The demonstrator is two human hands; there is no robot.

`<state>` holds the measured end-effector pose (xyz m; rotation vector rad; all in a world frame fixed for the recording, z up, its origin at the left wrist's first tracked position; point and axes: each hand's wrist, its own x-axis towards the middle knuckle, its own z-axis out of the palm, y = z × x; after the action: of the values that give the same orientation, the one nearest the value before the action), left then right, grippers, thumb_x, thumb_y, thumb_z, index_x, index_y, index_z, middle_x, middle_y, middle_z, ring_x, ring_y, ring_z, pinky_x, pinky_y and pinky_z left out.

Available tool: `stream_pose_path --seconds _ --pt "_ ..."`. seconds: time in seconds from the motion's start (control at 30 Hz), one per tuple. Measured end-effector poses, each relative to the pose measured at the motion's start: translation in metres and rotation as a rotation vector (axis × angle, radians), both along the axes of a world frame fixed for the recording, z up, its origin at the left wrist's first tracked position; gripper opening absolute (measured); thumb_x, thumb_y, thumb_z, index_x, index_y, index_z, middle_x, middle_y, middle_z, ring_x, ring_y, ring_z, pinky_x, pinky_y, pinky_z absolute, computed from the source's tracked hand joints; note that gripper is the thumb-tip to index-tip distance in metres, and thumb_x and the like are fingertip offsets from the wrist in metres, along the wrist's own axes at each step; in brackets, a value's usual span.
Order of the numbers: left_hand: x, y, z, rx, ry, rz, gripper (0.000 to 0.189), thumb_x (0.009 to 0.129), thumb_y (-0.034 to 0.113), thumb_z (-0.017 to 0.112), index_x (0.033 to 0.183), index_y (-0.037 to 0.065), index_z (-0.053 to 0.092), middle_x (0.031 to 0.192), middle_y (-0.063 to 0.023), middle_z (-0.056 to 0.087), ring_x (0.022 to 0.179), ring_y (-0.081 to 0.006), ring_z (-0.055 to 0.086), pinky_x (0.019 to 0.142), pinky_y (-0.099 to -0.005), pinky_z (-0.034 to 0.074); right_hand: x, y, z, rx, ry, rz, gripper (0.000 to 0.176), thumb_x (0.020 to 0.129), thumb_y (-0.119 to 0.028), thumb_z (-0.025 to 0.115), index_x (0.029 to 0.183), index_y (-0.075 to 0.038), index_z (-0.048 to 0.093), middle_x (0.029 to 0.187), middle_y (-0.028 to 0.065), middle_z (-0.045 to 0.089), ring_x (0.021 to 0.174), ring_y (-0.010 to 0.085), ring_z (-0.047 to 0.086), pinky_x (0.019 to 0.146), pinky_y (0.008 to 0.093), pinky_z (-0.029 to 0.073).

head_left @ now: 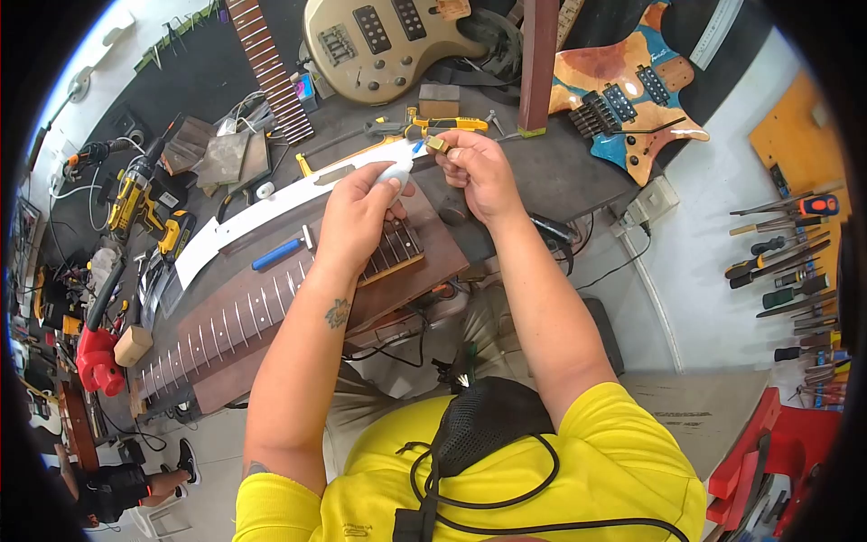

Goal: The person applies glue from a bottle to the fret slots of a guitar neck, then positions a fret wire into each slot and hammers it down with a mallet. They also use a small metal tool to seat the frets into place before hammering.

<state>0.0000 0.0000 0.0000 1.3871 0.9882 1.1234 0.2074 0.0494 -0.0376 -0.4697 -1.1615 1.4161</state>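
Hands are raised at upper centre of the frame; the left hand (480, 176) pinches a small brass-coloured piece (437, 144) between thumb and fingers; the right hand (361, 206) grips a small white bottle (396, 173), its tip near that piece; both are above the worktop (578, 167); a fretted neck (262, 312) lies below the right hand, a blue-handled tool (278, 254) just beside it; two guitar bodies (384, 45) (628, 95) lie at the top.

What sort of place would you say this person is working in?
It looks like a guitar workshop: a fretted neck lies on the bench, a gold guitar and a blue-and-orange one lie beyond it, and many tools line the right side.
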Motion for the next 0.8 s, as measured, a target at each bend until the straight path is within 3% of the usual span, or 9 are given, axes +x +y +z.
stream_pose_path --seconds 0.8 --pt "0.0009 0.0015 -0.0049 0.036 0.025 0.043 0.035 0.100 0.012 0.057 0.129 -0.006 0.063 0.095 -0.0059 0.073 0.073 -0.0093 0.060 0.069 -0.0261 0.049 0.0012 -0.0003 0.0009 0.000 -0.014 -0.014 0.027 0.092 -0.014 0.057 0.111 0.003 0.064 0.081 -0.0012 0.054 0.067 0.0030 0.041 0.056 0.0181 0.031"
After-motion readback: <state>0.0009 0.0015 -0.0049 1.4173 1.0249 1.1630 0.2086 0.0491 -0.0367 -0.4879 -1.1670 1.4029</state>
